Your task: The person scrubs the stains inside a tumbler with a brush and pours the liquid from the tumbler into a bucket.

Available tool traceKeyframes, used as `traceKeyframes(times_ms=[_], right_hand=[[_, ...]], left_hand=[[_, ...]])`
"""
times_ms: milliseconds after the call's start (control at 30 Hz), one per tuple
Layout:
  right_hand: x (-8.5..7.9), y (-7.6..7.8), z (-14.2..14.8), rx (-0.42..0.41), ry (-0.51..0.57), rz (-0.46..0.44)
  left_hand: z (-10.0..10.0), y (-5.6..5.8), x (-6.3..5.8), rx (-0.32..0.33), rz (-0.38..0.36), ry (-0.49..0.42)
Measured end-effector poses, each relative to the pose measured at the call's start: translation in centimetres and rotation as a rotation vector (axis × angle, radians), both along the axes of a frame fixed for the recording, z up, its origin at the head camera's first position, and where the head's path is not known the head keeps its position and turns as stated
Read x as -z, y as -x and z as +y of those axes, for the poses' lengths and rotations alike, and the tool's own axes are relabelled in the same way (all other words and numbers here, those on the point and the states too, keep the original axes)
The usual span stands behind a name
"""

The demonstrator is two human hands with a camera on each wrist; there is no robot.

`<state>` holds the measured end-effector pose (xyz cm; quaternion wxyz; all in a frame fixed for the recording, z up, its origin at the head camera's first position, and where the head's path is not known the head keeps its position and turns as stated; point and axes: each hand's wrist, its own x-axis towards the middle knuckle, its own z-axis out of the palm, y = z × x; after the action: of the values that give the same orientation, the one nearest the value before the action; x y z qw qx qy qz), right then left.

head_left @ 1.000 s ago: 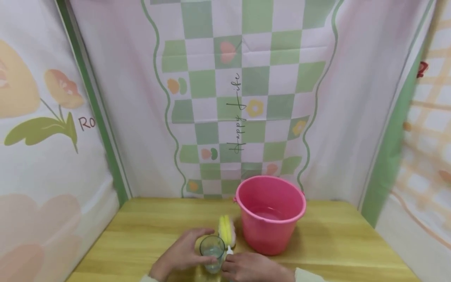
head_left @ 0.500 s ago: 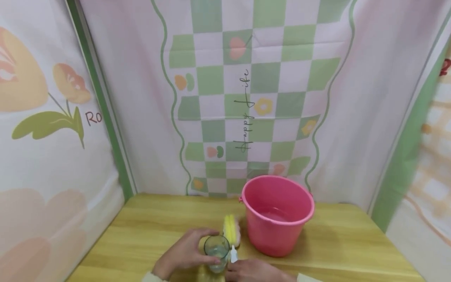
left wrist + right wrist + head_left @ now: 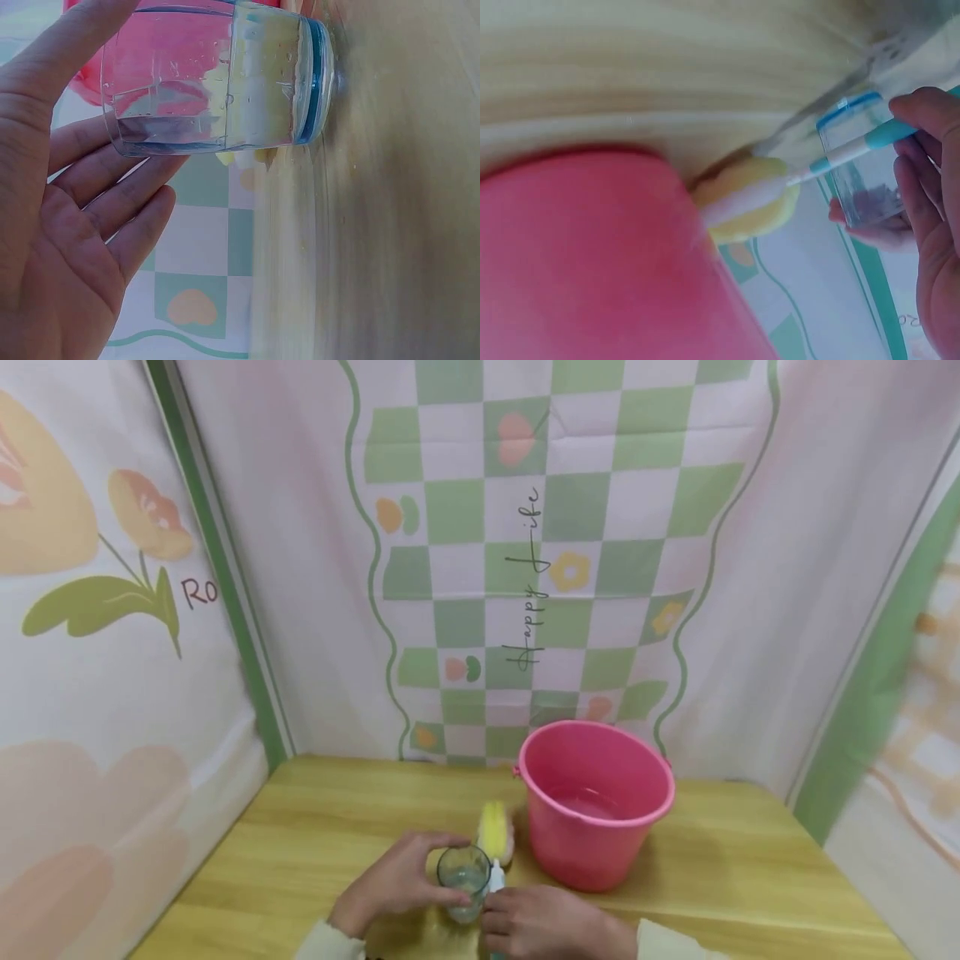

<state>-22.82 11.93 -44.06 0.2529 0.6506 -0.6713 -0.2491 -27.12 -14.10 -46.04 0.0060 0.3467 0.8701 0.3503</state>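
Observation:
My left hand (image 3: 397,878) holds a clear drinking glass (image 3: 176,67) with the thumb on one side and the fingers on the other. The glass stands upright with its base at the table top, and droplets dot its wall. Just right of it, my right hand (image 3: 543,924) grips a slim white-and-teal stick (image 3: 851,152) with a narrow white tip. Most of the stick's lower part is hidden by the fingers in the head view. Right behind the tip and glass lies a yellow sponge (image 3: 492,829) with a pale pink side.
A pink bucket (image 3: 577,856) stands on the wooden table (image 3: 352,793) to the right of the sponge, with a little liquid showing at its bottom. Patterned cloth (image 3: 465,510) encloses the table at the back and both sides.
The head view has shifted slightly. More of the stick shows above my right hand's fingers than a second ago. My left hand stays around the glass.

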Motion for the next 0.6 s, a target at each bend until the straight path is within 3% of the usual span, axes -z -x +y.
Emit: traceKeyframes(times_ms=[400, 600], right_hand=[[-3.6, 1.5, 0.9, -0.070, 0.120, 0.126], [-5.2, 2.5, 0.9, -0.048, 0.185, 0.136]], left_hand=[[0.1, 0.1, -0.2, 0.015, -0.017, -0.004], [0.0, 0.0, -0.4, 0.002, -0.027, 0.002]])
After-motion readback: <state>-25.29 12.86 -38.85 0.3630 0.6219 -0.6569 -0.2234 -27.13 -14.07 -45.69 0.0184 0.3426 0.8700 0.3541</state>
